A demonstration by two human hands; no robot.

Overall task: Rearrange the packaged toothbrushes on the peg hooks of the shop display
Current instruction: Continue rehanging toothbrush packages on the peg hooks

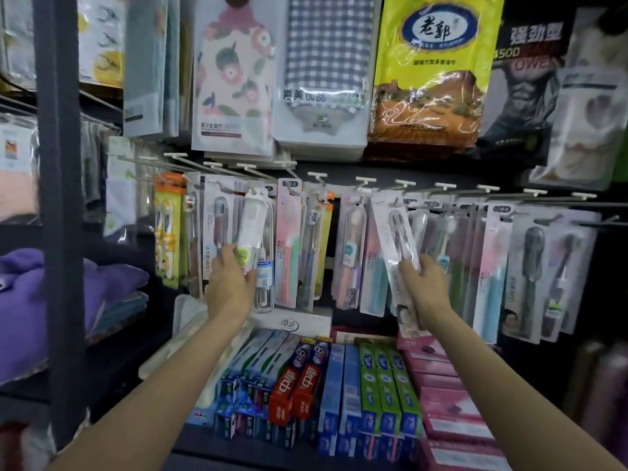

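Clear plastic catches the light along the whole peg rail (339, 190), the landmark here, from which most of the packaged toothbrushes hang in crowded rows. Two packs are off true. Below the rail's left stretch, the left hand (231, 283) curls its fingers and thumb round the lower part of a white toothbrush pack (253, 226), which tilts across its hanging neighbours; whether its top is threaded on a hook I cannot tell. Below the rail's middle, the right hand (421, 283) grips a long clear-and-white pack (394, 246) near its lower half, leaning to the left with its top close under a peg (365, 180).

Judged from this, the rearranging is mid-way: both packs are in hand, neither plainly seated, and several pegs on the rail's right side already carry tidy stacks. What remains is to hang these two and square them up. Under the rail, toothpaste boxes (339, 385) lie stacked on the shelf.
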